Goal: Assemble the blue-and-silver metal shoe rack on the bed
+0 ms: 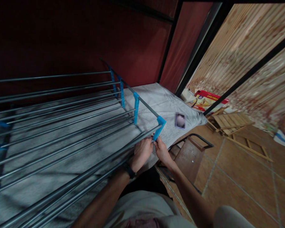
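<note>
A metal drying rack [92, 131] with long grey bars and blue plastic joints lies across a grey cloth. At its near right corner is a blue corner bracket [159, 126]. My left hand [143, 151] is closed at the lower end of this bracket, just under the front bar. From the right, my right hand [161, 150] pinches the same lower end, its fingers close to those of the left. What sits between the fingertips is largely hidden. A dark watch or band [130, 171] is on my left wrist.
The grey cloth [154, 95] covers the table, with a small blurred card-like item [180, 120] on it. A brown-seated chair [188, 158] stands right of the table. Folded wooden furniture [232, 122] lies on the tiled floor near a red-and-yellow box [207, 101].
</note>
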The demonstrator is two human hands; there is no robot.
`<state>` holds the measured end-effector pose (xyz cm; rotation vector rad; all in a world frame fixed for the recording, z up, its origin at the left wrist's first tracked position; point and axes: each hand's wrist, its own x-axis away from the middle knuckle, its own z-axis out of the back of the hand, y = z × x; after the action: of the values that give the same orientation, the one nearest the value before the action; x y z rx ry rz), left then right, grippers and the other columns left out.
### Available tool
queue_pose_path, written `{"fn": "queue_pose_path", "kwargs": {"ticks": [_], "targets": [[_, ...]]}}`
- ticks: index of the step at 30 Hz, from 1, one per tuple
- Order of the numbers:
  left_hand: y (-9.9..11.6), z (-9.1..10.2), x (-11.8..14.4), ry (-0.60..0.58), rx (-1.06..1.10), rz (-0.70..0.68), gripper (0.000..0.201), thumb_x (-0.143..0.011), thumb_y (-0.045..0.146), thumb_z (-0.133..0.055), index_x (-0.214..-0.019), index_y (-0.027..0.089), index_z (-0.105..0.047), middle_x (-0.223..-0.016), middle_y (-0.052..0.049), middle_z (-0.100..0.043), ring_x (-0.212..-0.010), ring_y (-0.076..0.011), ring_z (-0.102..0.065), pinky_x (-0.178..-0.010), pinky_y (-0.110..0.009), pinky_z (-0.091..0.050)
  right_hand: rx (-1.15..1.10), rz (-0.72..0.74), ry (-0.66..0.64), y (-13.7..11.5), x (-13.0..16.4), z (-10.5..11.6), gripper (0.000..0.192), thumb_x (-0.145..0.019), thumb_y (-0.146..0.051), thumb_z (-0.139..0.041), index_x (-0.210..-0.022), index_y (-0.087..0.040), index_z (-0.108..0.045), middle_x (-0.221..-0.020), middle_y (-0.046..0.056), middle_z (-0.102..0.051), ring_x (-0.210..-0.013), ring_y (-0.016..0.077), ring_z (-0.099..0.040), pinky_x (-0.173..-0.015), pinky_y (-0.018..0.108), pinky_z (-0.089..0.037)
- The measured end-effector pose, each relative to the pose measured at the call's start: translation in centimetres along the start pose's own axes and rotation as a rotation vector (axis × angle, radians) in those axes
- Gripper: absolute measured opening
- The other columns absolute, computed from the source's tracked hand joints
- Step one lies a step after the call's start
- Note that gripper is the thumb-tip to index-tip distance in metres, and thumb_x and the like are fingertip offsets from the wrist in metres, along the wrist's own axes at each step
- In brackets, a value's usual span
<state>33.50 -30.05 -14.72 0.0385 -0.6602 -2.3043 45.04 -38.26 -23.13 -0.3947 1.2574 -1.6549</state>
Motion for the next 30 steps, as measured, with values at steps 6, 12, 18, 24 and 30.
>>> {"fn": "queue_pose_path", "kwargs": {"ticks": [6,12,18,24,30], "targets": [[-0.4,-0.2,0.0,0.051,0.084,-0.017,0.031,-0.104,0.025,-0.053,-0.130,0.023,-0.070,-0.120,-0.012,-0.078,-0.111,-0.0248,-0.073,-0.092,-0.031,-0.054,0.021,0.022,0.010,0.3,0.0,-0.2,0.031,-0.097,-0.024,-0.044,-0.126,-0.021,-0.055,-0.101,0.009,-0.068,-0.104,0.0223,-0.066,-0.096,0.036,-0.054],[-0.5,-0.2,-0.2,0.060,0.105,-0.042,0.030,-0.103,0.023,-0.055,-0.129,0.022,-0.069,-0.120,-0.012,-0.078,-0.112,-0.0256,-0.073,-0.093,-0.032,-0.054,0.028,-0.005,-0.006,-0.1,0.2,-0.1,0.030,-0.096,-0.021,-0.043,-0.124,-0.020,-0.052,-0.096,0.008,-0.068,-0.096,0.0216,-0.067,-0.089,0.035,-0.054],[-0.9,-0.6,-0.3,0.040,0.127,-0.065,0.028,-0.103,0.023,-0.056,-0.127,0.018,-0.067,-0.118,-0.013,-0.078,-0.111,-0.0261,-0.073,-0.093,-0.033,-0.055,0.067,-0.042,-0.035,-0.9,0.2,0.0,0.028,-0.094,-0.022,-0.043,-0.121,-0.019,-0.052,-0.089,0.007,-0.067,-0.091,0.0234,-0.066,-0.086,0.036,-0.055],[-0.6,0.1,0.1,0.032,0.147,-0.109,0.037,-0.102,0.018,-0.055,-0.138,0.017,-0.063,-0.135,-0.012,-0.072,-0.125,-0.0230,-0.067,-0.108,-0.032,-0.051,0.016,-0.068,-0.095,-1.9,0.4,0.3,0.033,-0.095,-0.024,-0.047,-0.127,-0.018,-0.054,-0.109,0.011,-0.071,-0.117,0.0275,-0.064,-0.104,0.043,-0.052],[-1.3,1.5,6.4,0.169,-0.086,-0.168,0.050,-0.106,0.029,-0.053,-0.153,0.014,-0.048,-0.156,-0.018,-0.055,-0.145,-0.0313,-0.051,-0.121,-0.045,-0.042,-0.095,-0.135,-0.036,-0.8,1.8,0.9,0.062,-0.095,-0.030,-0.052,-0.155,-0.019,-0.038,-0.156,0.017,-0.050,-0.143,0.0260,-0.051,-0.126,0.049,-0.035]]}}
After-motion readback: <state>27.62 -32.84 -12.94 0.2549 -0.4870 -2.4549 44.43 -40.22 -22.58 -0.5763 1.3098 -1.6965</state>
